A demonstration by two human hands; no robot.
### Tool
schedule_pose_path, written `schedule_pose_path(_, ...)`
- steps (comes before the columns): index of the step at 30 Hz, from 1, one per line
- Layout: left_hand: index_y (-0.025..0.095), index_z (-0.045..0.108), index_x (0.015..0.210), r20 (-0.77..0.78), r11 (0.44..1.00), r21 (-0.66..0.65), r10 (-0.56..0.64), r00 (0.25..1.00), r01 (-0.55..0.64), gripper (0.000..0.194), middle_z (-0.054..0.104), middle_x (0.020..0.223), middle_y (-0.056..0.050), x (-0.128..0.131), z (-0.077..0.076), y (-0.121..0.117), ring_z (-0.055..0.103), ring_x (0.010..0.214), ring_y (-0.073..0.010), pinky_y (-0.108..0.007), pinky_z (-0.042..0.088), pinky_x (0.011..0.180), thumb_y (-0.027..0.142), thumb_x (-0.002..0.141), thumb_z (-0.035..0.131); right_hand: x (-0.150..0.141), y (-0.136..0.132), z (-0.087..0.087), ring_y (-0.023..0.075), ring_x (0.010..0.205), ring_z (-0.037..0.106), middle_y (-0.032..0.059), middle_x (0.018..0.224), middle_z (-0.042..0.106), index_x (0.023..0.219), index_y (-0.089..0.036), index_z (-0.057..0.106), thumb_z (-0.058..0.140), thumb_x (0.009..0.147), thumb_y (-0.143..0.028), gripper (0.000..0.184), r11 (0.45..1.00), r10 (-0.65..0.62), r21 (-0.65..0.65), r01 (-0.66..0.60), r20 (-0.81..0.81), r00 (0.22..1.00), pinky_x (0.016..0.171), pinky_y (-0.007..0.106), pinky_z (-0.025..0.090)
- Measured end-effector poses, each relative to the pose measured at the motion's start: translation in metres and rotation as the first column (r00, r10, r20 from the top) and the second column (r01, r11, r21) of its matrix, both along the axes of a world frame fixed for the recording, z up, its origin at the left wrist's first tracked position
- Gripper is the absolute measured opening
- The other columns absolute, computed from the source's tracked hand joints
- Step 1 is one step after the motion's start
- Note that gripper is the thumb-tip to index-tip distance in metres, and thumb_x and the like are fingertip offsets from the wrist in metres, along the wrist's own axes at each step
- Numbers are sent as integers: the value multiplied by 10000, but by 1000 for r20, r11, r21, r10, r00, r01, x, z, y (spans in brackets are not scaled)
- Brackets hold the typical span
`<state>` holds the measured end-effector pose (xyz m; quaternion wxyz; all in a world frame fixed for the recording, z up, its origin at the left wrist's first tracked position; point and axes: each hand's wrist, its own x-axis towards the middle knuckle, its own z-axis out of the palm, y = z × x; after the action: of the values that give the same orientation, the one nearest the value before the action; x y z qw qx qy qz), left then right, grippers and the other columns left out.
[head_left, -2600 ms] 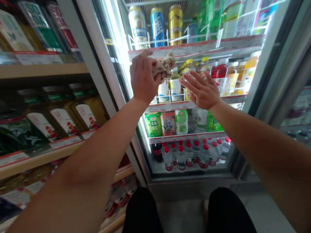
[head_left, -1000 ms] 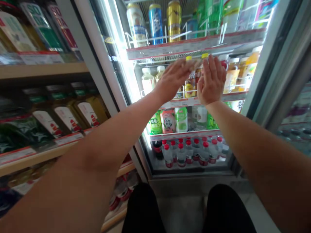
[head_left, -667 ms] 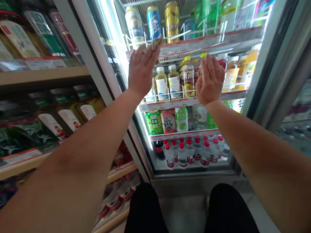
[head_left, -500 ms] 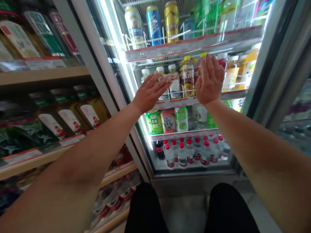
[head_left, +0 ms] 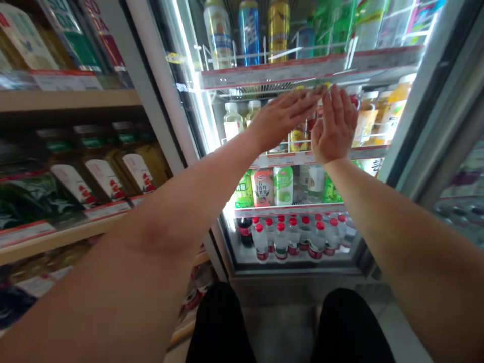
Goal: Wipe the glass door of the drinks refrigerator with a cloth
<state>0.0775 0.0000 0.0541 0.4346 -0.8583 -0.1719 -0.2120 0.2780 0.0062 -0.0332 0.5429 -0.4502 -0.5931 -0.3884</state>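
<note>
Both arms stretch forward before a lit drinks fridge. My left hand [head_left: 283,118] is open and flat, fingers extended up and to the right, with nothing in it. Its fingertips come up beside the fingers of my right hand [head_left: 335,126]; whether they touch, I cannot tell. The right hand is open too, palm turned partly left, fingers straight and pointing up, holding nothing. Behind the hands stand yellow tea bottles [head_left: 298,137], partly hidden, and a white-capped bottle [head_left: 232,121] to the left. Juice bottles [head_left: 366,118] are right of my right hand.
Cans [head_left: 248,33] and green bottles line the top fridge shelf [head_left: 264,75]. Below the hands are cartons [head_left: 263,187] and red-capped water bottles [head_left: 281,241]. Wooden shelving [head_left: 68,100] with oil bottles [head_left: 100,174] rises at the left. A metal door frame [head_left: 434,116] borders the right.
My left hand has moved right and slightly up, from in front of the white-capped bottles to beside my right hand. The right hand stays nearly in place. The view has shifted slightly.
</note>
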Motion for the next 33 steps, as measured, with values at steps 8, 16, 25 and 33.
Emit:
schedule_pose_path(8, 254, 353, 1622, 459, 995, 79, -89, 884, 59, 534, 260, 1712, 120, -91, 3, 49, 122, 1607, -172, -488, 87, 1370, 307, 1137, 137, 0, 2, 1, 269, 1595, 254, 65, 1678, 351, 1624, -158, 411, 296, 1001, -333, 657, 1000, -21, 22, 21, 9, 1000, 1321, 548, 203)
schedule_pose_path(16, 261, 390, 1610, 207, 995, 4, -94, 974, 95, 531, 312, 1696, 83, -65, 5, 38, 191, 1600, -180, -502, 191, 1356, 238, 1106, 226, 0, -3, 1, 293, 1600, 245, 93, 1689, 324, 1622, -109, 395, 338, 980, -300, 672, 999, -36, -17, 37, 24, 999, 1320, 563, 214)
schedule_pose_path(25, 63, 387, 1590, -6, 990, 95, -106, 994, 107, 552, 377, 1671, -85, 20, -33, 5, 199, 1598, -213, -453, 291, 1295, 18, 1083, 174, -5, -7, 3, 220, 1619, 178, -35, 1702, 281, 1654, -274, 325, 242, 1065, -416, 611, 991, -71, -113, 64, -59, 996, 1336, 513, 189)
schedule_pose_path(33, 134, 340, 1623, 353, 967, 210, -211, 911, 143, 477, 302, 1713, -36, -84, 34, 50, 230, 1590, -260, -542, 246, 1341, 248, 1180, 204, -2, -6, 1, 252, 1601, 242, 77, 1701, 299, 1631, -103, 370, 306, 993, -296, 669, 994, -98, -36, 100, 36, 994, 1322, 518, 211)
